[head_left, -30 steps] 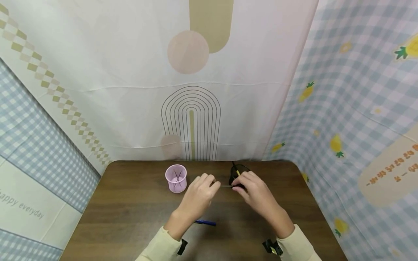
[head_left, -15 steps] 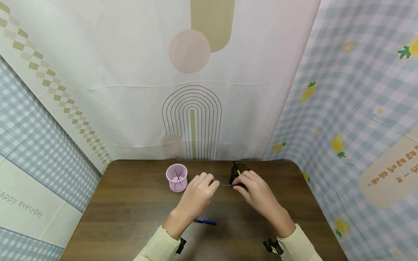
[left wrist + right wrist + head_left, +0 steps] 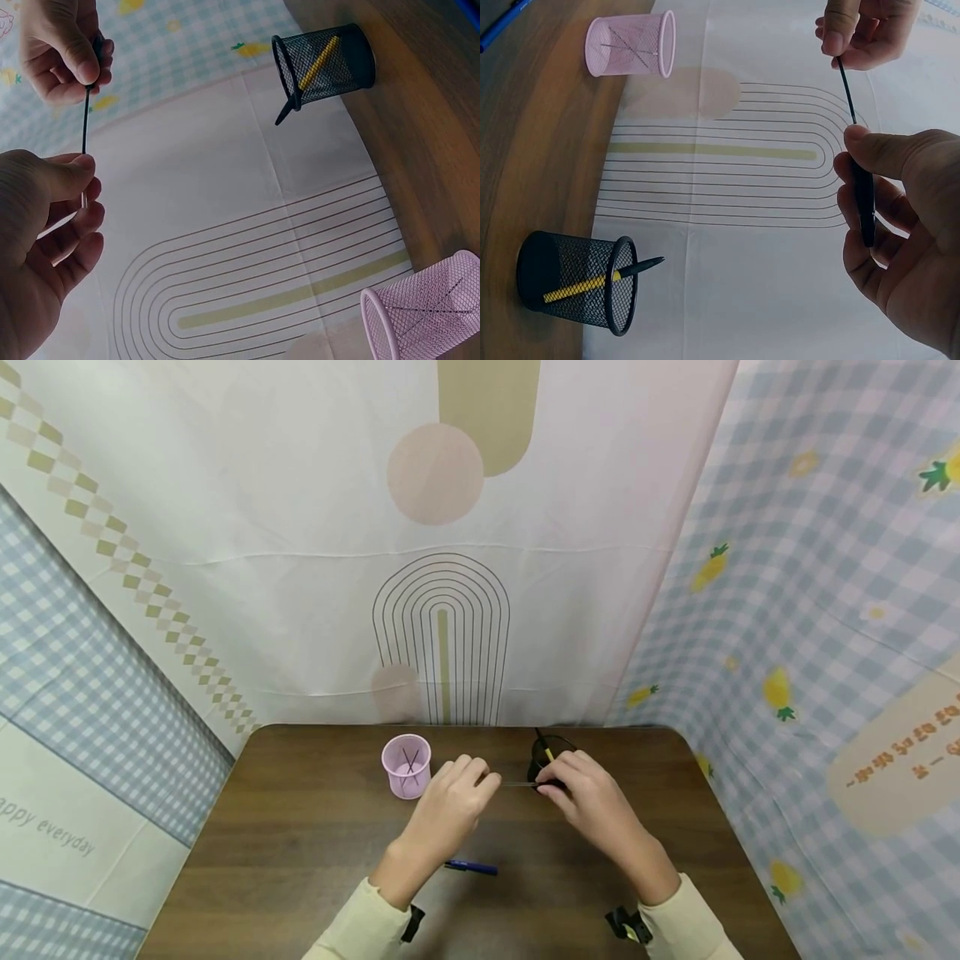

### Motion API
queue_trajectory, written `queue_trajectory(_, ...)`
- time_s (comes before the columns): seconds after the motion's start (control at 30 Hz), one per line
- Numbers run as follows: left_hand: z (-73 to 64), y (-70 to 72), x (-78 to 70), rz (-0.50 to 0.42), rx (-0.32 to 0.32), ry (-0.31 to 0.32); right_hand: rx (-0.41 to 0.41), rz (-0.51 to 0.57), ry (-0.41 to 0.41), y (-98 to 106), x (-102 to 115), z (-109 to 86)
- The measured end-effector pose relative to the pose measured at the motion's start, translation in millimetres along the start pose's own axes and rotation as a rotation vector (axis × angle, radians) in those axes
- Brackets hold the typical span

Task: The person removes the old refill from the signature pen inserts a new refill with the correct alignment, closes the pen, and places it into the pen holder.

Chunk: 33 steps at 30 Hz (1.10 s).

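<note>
My right hand (image 3: 588, 797) holds a slim black pen-like barrel (image 3: 864, 199), thumb on one side and fingers curled on the other. A thin dark rod (image 3: 85, 124), much like a pen refill, sticks out of it toward my left hand (image 3: 450, 802). My left thumb and fingertips pinch the rod close to its pale far end (image 3: 84, 200). Both hands are raised above the table, with the rod stretched level between them in the head view. A black mesh cup (image 3: 540, 270) holding a black-and-yellow pen-like stick (image 3: 581, 288) is just behind my right hand.
A pink mesh cup (image 3: 406, 781) with thin dark crossed sticks inside stands left of my left hand. On the brown wooden table (image 3: 300, 860), a blue pen (image 3: 472, 867) lies nearer the front. Patterned cloth (image 3: 585, 610) hangs behind the table and along its sides.
My left hand has shifted slightly left, and a little more of the thin rod shows between the hands. The right hand keeps its grip; cups and blue pen stay put.
</note>
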<state>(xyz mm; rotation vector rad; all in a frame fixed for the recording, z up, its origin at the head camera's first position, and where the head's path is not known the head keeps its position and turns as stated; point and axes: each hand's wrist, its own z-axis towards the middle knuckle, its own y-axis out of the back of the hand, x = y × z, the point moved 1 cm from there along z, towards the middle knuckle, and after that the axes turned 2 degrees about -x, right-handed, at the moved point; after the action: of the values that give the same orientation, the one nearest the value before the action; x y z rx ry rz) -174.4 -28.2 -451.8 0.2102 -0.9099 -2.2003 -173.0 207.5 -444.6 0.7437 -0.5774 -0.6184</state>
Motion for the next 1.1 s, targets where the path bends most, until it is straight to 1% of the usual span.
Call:
queue_trajectory(0.23,-1.5,2.4,1.6,-0.021,0.026,0.019,0.001,-0.005,0.004,0,-1,-0.8)
queue_trajectory(0.43,-3.4,1.7,3.9,-0.022,0.000,0.010,0.005,-0.011,0.002,1,-1,-0.7)
queue_trajectory(0.67,-4.9,4.3,5.3,-0.037,0.015,0.021,-0.002,-0.015,0.015,0,-2,-0.7)
queue_trajectory(0.83,-7.0,4.6,7.3,-0.044,-0.003,0.024,-0.001,-0.018,0.013,1,-2,-1.3)
queue_trajectory(1.1,-14.1,5.2,13.0,-0.045,0.009,0.030,0.007,-0.024,-0.003,2,-2,-1.6)
